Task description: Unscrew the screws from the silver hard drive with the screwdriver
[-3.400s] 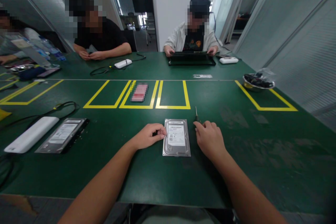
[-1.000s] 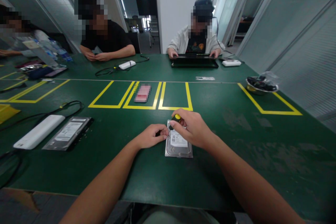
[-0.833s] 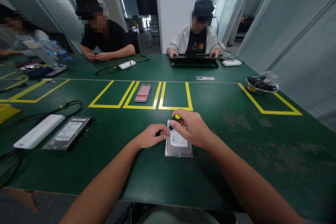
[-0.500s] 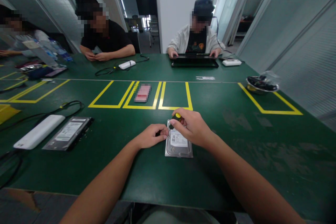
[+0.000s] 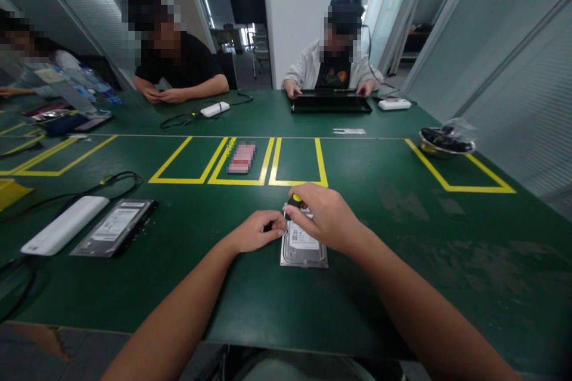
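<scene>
A silver hard drive (image 5: 304, 248) with a white label lies flat on the green table (image 5: 393, 262) in front of me. My left hand (image 5: 256, 230) rests curled against the drive's left edge, fingertips touching its far left corner. My right hand (image 5: 328, 216) is closed around a small screwdriver (image 5: 294, 200) with a black and yellow handle, held upright over the drive's far left corner. The tip is hidden between my fingers.
A second hard drive (image 5: 115, 227) and a white box (image 5: 65, 232) with cables lie at the left. Yellow tape boxes (image 5: 295, 181) mark the table middle. A metal bowl (image 5: 443, 143) sits far right. Two people sit opposite, one at a black laptop (image 5: 330, 104); another sits far left.
My right hand picked the screwdriver up from the table right of the drive and brought it over the drive's far left corner. In the last second it shifted slightly left. My left hand stayed put.
</scene>
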`<state>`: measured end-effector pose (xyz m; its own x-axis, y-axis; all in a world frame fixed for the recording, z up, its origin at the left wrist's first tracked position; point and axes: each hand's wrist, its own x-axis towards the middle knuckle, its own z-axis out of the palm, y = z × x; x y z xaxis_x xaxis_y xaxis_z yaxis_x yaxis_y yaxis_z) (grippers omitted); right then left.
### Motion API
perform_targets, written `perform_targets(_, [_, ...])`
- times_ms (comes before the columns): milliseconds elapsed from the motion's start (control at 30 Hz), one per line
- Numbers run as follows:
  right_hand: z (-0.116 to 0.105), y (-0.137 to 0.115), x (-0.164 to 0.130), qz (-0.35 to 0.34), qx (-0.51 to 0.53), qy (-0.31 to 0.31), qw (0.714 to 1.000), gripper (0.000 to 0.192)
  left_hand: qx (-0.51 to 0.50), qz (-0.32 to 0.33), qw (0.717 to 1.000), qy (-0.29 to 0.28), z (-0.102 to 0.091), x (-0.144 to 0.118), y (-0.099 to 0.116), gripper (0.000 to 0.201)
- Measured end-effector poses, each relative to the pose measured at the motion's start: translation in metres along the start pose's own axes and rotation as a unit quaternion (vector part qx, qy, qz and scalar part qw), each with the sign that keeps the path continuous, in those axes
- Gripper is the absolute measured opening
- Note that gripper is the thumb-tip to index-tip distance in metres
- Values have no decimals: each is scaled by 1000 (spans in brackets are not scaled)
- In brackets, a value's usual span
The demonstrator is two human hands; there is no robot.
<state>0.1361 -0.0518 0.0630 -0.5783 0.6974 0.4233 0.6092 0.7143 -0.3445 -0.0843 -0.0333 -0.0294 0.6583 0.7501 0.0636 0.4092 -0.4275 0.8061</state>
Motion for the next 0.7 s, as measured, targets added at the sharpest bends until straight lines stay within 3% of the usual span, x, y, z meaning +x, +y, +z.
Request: perform_targets(700, [-6, -13, 2, 5, -30, -3, 1000, 35, -8, 0, 1000, 3, 2, 0, -6, 14])
